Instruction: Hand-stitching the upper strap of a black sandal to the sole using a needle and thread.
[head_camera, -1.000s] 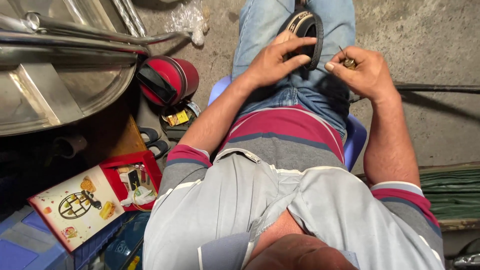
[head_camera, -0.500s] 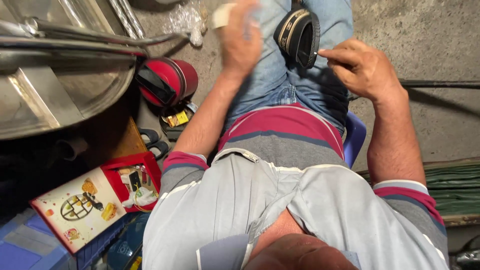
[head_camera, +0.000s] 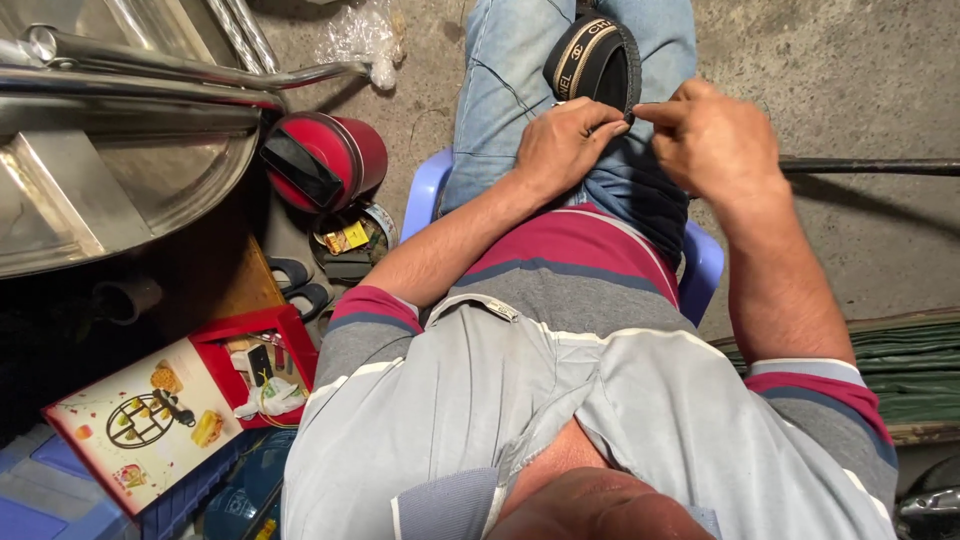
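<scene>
I sit on a blue plastic stool (head_camera: 424, 192) with a black padded band (head_camera: 596, 62), edged in beige, lying on my jeans. My left hand (head_camera: 563, 146) rests on my thigh with its fingertips curled on the band's near rim. My right hand (head_camera: 716, 138) is just to the right, thumb and forefinger pinched together at that same rim. Whether something small sits in the pinch is too fine to tell.
A steel basin and tubes (head_camera: 110, 170) fill the upper left. On the floor to my left are a red cylindrical case (head_camera: 330, 158), dark sandals (head_camera: 300, 282) and an open red box (head_camera: 262, 372) of small tools with its picture lid (head_camera: 150, 425). A metal rod (head_camera: 870, 165) and green folded sheeting (head_camera: 905, 365) lie on the right.
My left hand, lifted high toward my knees half a second ago, has come back down onto the band. My right hand has shifted left to pinch the band's rim.
</scene>
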